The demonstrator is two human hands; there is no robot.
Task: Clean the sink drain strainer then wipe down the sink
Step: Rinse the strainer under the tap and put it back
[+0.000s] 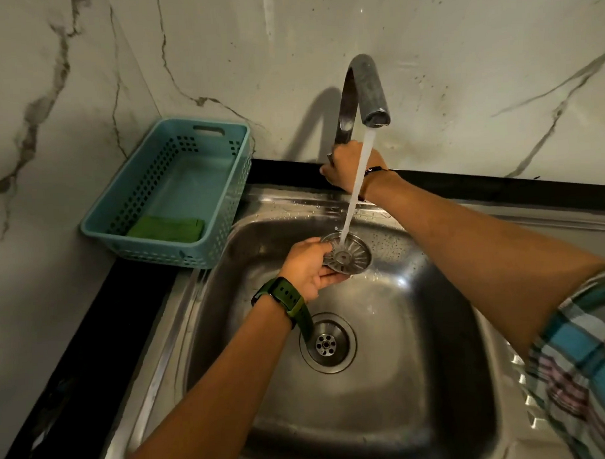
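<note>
Head view. Left hand (309,268) clamped on the near rim of the drain strainer (346,253), thumb above and fingers beneath, disc held tilted over the basin of the sink (417,328). Water stream (356,189) from the faucet (365,89) striking the strainer's far half, just beyond the left fingertips. Right hand (348,167) closed around the base of the faucet, beyond and slightly right of the left hand; control itself hidden under the hand. Open drain (327,343) below the left wrist, bare of its strainer. Green-strapped watch (284,298) on the left wrist, close to the spray. Teal basket (169,192) on the black counter (91,322), well left of both hands, green cloth (167,229) folded inside.

Step judged: rinsing stage, wiping not yet begun.

Risks noted. Edge-only hold on a wet metal disc: slip likely under stream pressure, with drop into the basin. Loosened debris free to wash straight down the unguarded drain. Tilted face liable to deflect spray onto watch, counter and wall. Any sudden increase in flow at the right hand likely to worsen all three.
</note>
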